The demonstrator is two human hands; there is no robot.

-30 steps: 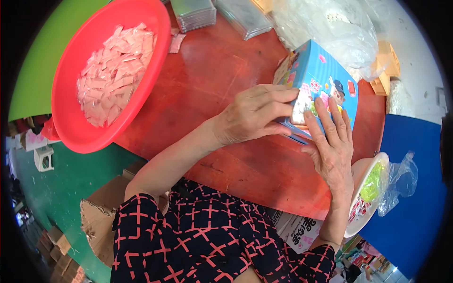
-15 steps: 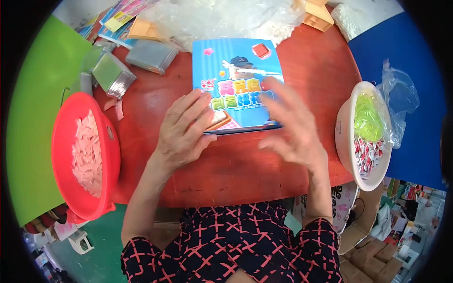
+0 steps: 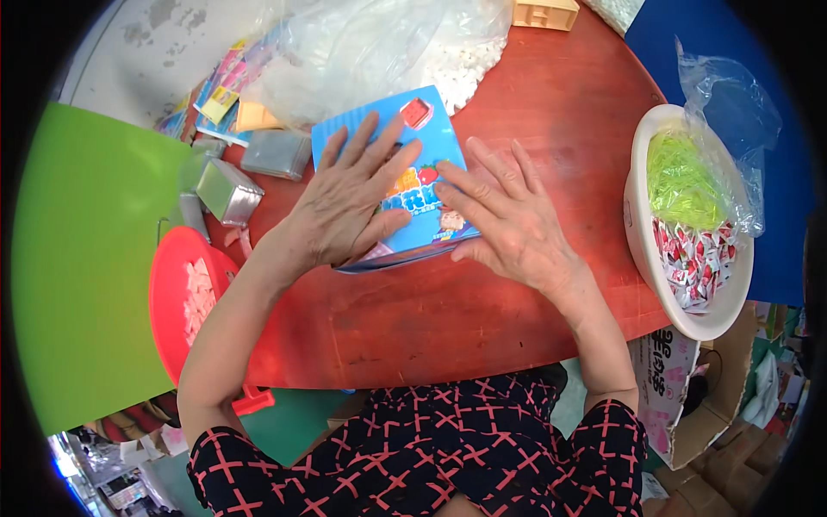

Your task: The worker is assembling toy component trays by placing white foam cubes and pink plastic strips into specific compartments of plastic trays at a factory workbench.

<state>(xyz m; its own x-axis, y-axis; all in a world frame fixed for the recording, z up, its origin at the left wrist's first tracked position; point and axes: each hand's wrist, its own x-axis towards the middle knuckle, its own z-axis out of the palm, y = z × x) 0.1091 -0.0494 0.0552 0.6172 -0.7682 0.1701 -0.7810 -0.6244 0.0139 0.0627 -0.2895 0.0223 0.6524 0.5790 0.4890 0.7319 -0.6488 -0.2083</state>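
A blue printed cardboard box (image 3: 438, 129) lies on the red table, its lid facing up and its near edge turned a little askew. Across the left part of the lid rests my left hand (image 3: 349, 202), fingers spread and flat. My right hand (image 3: 517, 215) is at the box's right side, fingers stretched and apart, with the fingertips at the lid's edge. Part of the printed picture is hidden under my left hand. Neither hand grips anything.
A red basin (image 3: 168, 293) of pink strips stands left, a white basin (image 3: 642, 207) with green shred and small wrapped packets right. Behind the box lie a clear plastic bag (image 3: 345, 52) of white pieces, silver-edged packs (image 3: 276, 153) and a tan tray (image 3: 546, 14).
My left hand has moved from the box's near left corner onto its lid. The box is turned slightly anticlockwise, and my view has shifted to the right.
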